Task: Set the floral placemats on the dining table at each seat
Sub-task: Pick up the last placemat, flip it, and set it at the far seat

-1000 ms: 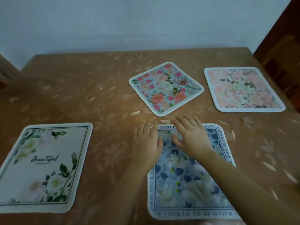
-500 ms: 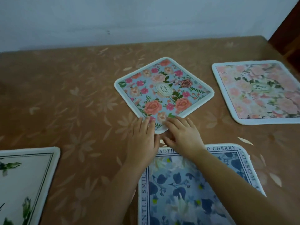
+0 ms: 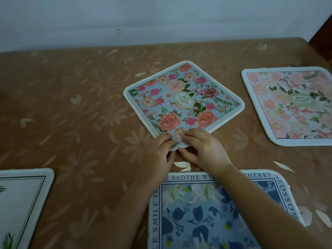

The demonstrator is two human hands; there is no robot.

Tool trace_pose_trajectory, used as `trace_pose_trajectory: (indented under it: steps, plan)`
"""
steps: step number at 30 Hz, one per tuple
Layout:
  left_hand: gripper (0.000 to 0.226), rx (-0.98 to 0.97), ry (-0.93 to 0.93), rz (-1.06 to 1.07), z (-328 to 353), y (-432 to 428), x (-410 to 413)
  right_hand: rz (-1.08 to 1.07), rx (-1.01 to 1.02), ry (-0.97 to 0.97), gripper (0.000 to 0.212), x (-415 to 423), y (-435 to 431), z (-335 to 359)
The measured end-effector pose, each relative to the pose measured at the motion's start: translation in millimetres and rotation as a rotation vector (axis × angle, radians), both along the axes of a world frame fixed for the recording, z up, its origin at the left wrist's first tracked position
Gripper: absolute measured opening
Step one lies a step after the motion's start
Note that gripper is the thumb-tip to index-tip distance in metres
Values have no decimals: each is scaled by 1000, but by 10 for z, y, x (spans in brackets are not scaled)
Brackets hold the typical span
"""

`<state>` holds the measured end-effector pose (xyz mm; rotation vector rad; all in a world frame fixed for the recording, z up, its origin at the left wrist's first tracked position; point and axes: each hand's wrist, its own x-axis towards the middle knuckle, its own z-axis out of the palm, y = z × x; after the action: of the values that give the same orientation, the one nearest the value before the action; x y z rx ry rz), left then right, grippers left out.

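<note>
**Both hands pinch the near corner of the skewed rose placemat**

At the centre of the brown table, the blue rose-print placemat lies turned like a diamond. The left hand and right hand meet at its six o'clock corner, fingers on top, thumbs tucked under the edge. A pink placemat sits at three o'clock, a navy-leaf placemat at six, a white placemat at eight.
</note>
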<state>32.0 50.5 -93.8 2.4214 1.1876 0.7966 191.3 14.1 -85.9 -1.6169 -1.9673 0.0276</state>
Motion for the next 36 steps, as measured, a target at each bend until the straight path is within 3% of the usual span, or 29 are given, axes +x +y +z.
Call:
trace_pose_trajectory:
  steps: [11,24,32,36]
  plan:
    - [15,-92,-222,112,355,-2,-116,-2,-48,87,17,22,-73,258]
    - [18,-113,-131,100,872,-707,-908,2,-45,209,6,-516,-673,772]
    - [20,-168,-310,225,1221,-1342,-1152,37,-105,240,3,-1005,-1238,1150]
    - [11,-217,-275,294,1367,-1593,-1374,47,-179,257,4,-1162,-1543,1268]
